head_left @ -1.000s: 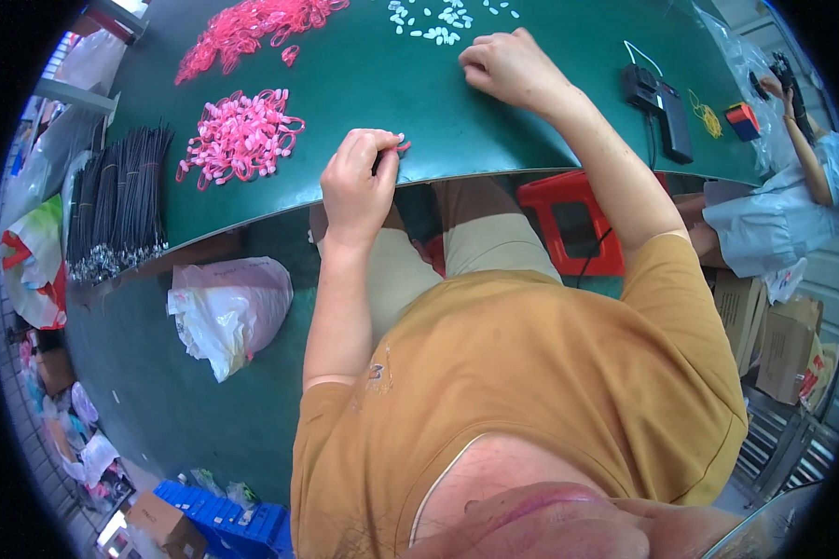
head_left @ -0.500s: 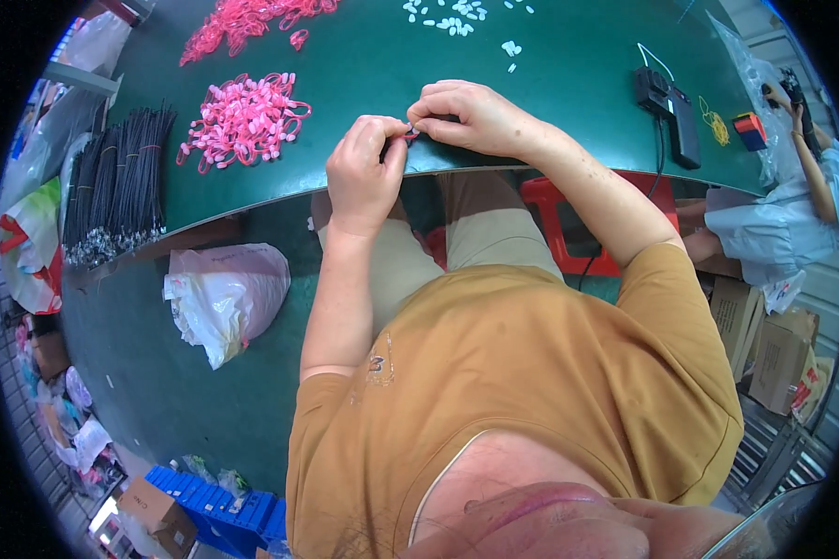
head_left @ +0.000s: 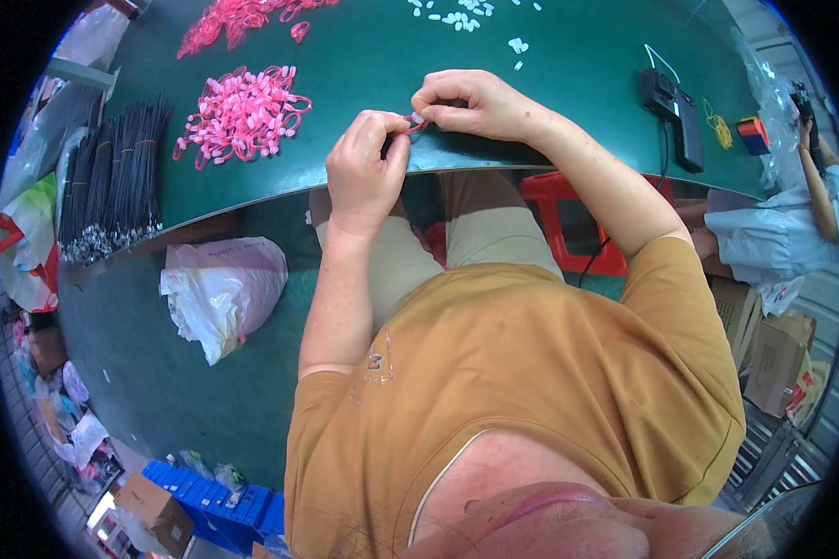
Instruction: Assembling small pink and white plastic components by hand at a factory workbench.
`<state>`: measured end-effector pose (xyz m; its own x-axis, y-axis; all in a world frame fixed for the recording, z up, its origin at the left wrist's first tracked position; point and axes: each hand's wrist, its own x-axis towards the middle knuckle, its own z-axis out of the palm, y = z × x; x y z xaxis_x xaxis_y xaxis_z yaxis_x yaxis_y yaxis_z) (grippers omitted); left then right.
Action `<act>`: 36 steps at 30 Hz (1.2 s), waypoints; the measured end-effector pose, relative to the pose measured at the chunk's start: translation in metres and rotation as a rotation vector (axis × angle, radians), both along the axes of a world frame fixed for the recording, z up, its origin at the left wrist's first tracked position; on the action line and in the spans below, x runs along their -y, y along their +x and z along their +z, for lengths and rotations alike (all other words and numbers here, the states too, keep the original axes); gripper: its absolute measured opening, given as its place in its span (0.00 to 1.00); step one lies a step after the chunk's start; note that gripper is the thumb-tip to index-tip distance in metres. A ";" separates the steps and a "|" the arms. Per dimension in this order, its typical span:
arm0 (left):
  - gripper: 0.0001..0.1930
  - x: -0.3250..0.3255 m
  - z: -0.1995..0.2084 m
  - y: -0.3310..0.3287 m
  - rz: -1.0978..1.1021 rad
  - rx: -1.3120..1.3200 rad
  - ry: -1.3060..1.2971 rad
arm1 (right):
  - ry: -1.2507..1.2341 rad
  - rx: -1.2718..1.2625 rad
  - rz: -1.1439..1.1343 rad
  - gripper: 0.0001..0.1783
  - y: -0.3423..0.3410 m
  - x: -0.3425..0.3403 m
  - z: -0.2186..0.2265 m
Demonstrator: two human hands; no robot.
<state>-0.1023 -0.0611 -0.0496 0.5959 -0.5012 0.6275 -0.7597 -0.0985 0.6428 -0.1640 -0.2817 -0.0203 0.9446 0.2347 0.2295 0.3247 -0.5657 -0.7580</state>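
Over the near edge of the green table (head_left: 531, 56), my left hand (head_left: 367, 160) is closed, pinching one side of a small pink loop (head_left: 419, 125). My right hand (head_left: 471, 104) pinches the other side, thumb against forefinger. A pale bit shows on the loop between the fingertips, too small to make out fully. To the left of my hands lies a pile of pink loops with pale pink beads (head_left: 249, 115). Small white beads (head_left: 460, 19) are scattered beyond my right hand.
Bundles of black cords with metal ends (head_left: 114, 177) lie at the table's left. Plain pink loops (head_left: 228, 23) are heaped at the far left. A black device (head_left: 673, 102) with cables and a yellow string coil (head_left: 718, 126) sit right. Another person (head_left: 774, 224) is at the far right.
My fingertips have drawn slightly apart, my right hand shifting up and a little right. More of the pink loop shows between them.
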 end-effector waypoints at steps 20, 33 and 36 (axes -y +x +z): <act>0.08 0.001 -0.004 -0.001 0.028 0.029 0.013 | -0.203 -0.033 0.046 0.11 -0.002 -0.008 0.013; 0.08 -0.001 -0.003 -0.003 -0.007 0.071 0.012 | -0.098 -0.056 -0.038 0.08 -0.010 -0.009 0.006; 0.09 -0.001 -0.004 -0.002 -0.008 0.064 0.003 | -0.034 -0.052 -0.055 0.07 -0.015 -0.002 0.005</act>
